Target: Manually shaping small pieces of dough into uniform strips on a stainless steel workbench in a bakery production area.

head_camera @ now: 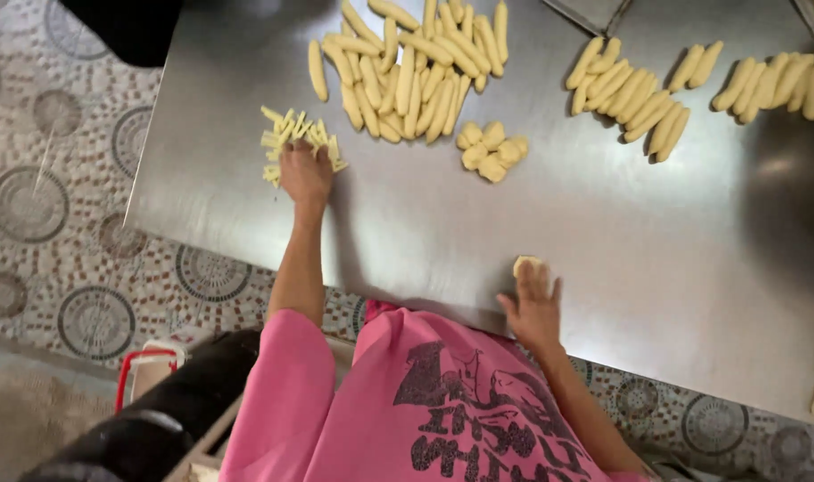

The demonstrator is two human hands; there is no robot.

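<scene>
Pink-sleeved right hand (533,303) presses flat on a small pale dough lump (525,264); far left, left hand (305,172) grips pale cut strips (291,136).

A steel table (674,295) carries heaped dough rolls (407,67), above a patterned mosaic floor (59,232).

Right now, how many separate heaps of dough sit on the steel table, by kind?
Long roll heaps: 4
Thin stick heap: 1
Small lump cluster: 1
Single lump under right hand: 1
Total: 7
</scene>
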